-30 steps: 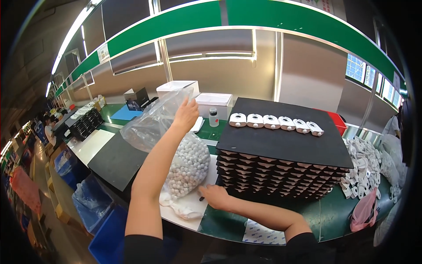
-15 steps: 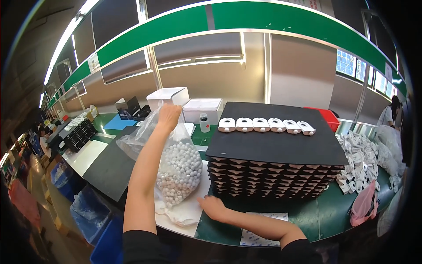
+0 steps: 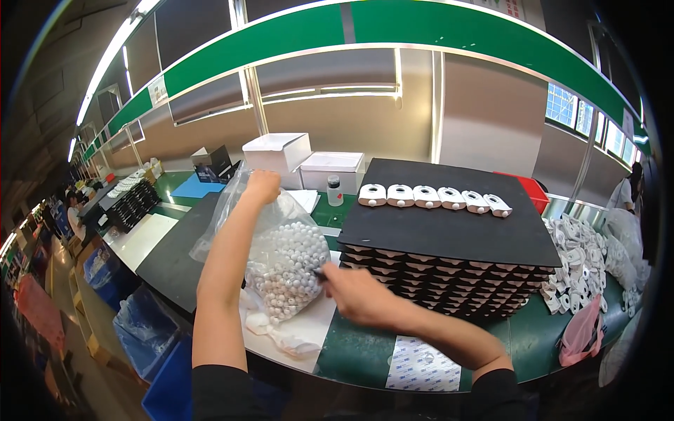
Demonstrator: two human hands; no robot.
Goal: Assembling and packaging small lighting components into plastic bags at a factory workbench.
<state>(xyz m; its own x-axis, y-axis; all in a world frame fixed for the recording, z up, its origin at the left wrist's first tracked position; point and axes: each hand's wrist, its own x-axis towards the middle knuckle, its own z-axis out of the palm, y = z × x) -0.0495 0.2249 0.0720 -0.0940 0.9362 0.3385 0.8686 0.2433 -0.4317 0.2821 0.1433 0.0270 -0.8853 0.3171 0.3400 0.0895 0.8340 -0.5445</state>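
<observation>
My left hand still pinches the top of the clear plastic bag of small white balls, holding it up left of centre, but the hand sits lower than half a second ago and the bag's belly now sags closer to the table. My right hand has risen from the table edge and now presses against the bag's lower right side, fingers closed on something thin and dark that I cannot make out. The bag's bottom is hidden behind my left forearm and the crumpled white plastic under it. Just right of the bag stands a stack of black trays with a row of white parts on top. White boxes and a small bottle sit behind it.
</observation>
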